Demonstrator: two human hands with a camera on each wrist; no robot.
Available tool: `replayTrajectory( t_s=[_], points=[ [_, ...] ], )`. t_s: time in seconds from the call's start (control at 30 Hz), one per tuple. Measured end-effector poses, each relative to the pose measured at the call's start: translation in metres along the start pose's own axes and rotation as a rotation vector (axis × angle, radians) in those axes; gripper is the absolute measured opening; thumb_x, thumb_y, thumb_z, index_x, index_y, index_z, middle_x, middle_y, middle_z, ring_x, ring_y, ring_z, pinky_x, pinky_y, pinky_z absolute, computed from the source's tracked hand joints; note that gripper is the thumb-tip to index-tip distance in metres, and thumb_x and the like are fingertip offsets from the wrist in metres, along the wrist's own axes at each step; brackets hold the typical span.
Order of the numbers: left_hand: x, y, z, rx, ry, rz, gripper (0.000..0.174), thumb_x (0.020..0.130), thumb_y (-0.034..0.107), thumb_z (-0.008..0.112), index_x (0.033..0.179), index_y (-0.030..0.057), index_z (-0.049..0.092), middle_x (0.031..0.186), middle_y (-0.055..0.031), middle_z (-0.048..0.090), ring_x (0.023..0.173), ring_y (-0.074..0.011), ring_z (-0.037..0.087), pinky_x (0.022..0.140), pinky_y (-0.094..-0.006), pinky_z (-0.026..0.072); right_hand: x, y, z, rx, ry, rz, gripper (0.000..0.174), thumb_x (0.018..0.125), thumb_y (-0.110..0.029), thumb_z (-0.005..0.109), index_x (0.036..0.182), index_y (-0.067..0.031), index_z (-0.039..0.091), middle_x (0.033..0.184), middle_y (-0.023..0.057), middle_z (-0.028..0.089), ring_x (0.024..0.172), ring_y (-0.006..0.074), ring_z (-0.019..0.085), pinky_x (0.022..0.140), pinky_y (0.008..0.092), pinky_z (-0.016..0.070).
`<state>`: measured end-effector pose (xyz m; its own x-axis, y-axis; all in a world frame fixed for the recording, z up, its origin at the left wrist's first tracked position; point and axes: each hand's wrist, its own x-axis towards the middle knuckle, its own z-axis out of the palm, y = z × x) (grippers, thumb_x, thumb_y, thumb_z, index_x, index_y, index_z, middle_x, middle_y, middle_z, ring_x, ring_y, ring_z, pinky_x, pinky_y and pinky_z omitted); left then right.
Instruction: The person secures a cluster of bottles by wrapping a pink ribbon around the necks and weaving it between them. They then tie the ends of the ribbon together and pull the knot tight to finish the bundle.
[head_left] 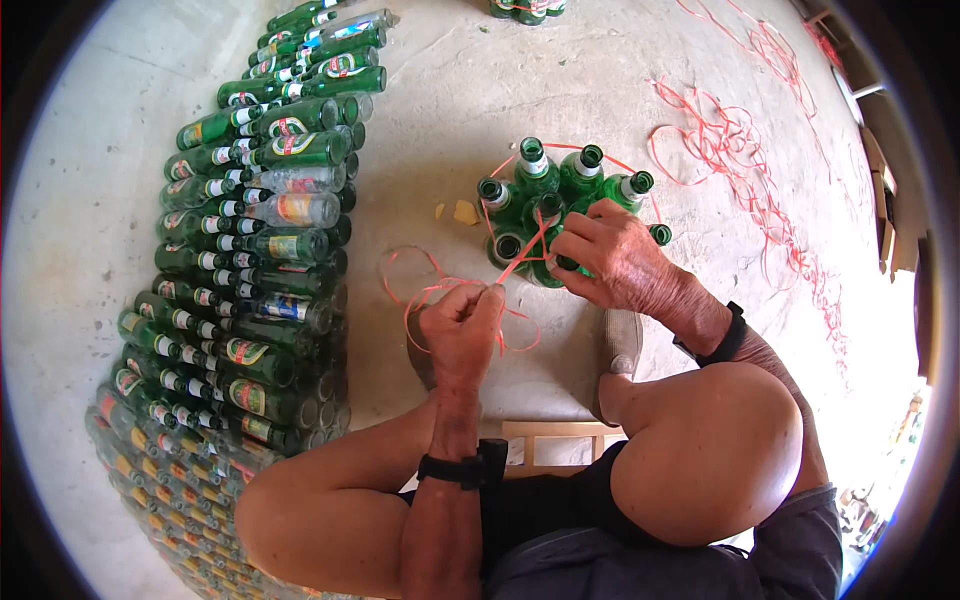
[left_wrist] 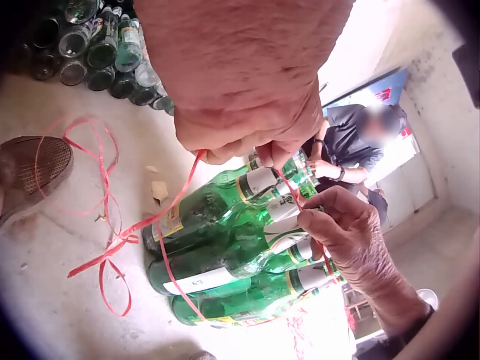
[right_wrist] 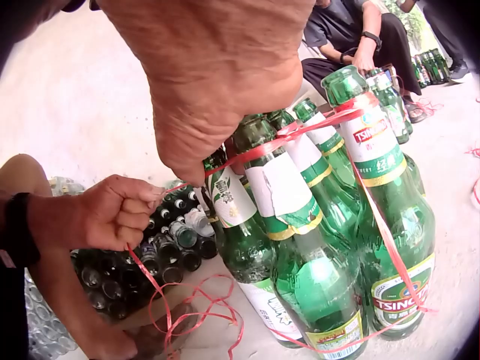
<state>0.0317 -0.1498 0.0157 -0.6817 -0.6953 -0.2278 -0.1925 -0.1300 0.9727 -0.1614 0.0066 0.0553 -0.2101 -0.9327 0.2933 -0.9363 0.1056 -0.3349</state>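
Observation:
Several green glass bottles stand upright in a tight cluster on the floor between the person's feet. Red plastic strapping runs round the cluster and across the bottle necks. In the head view, the left hand pinches a length of it between thumb and curled forefinger, on the near side of the bottles. Over the necks, the right hand pinches the strapping between thumb and fingers, as the left wrist view shows. A loose looped tail of strapping hangs below the left hand.
A long stack of lying bottles fills the left side. Tangled red strapping lies on the floor at the right. Another bottle bundle stands at the far edge. Another person sits beyond the cluster. Yellowish scraps lie beside the bottles.

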Motion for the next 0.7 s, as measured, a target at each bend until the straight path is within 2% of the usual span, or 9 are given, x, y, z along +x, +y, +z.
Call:
replayTrajectory(
  t_s=[0.37, 0.7],
  points=[
    [-0.008, 0.015, 0.001, -0.026, 0.013, -0.022, 0.013, 0.092, 0.000, 0.076, 0.081, -0.0043, 0.072, 0.068, 0.0095, 0.055, 0.062, 0.0002, 0.044, 0.053, -0.0215, 0.0339, -0.003, -0.001, 0.003, 0.036, 0.019, 0.003, 0.023, 0.082, -0.023, 0.080, 0.094, -0.0116, 0.063, 0.092, 0.0056, 0.062, 0.078, 0.0261, 0.063, 0.080, 0.0390, 0.0512],
    [-0.014, 0.020, 0.001, 0.107, 0.026, 0.124, 0.018, 0.091, 0.001, 0.076, 0.075, -0.0022, 0.068, 0.064, 0.0087, 0.054, 0.060, 0.0002, 0.043, 0.051, -0.0229, 0.0337, -0.005, -0.004, 0.004, 0.022, 0.036, 0.009, 0.024, 0.079, -0.022, 0.080, 0.096, -0.0119, 0.065, 0.090, 0.0053, 0.061, 0.081, 0.0255, 0.064, 0.084, 0.0403, 0.0512]
  ],
)
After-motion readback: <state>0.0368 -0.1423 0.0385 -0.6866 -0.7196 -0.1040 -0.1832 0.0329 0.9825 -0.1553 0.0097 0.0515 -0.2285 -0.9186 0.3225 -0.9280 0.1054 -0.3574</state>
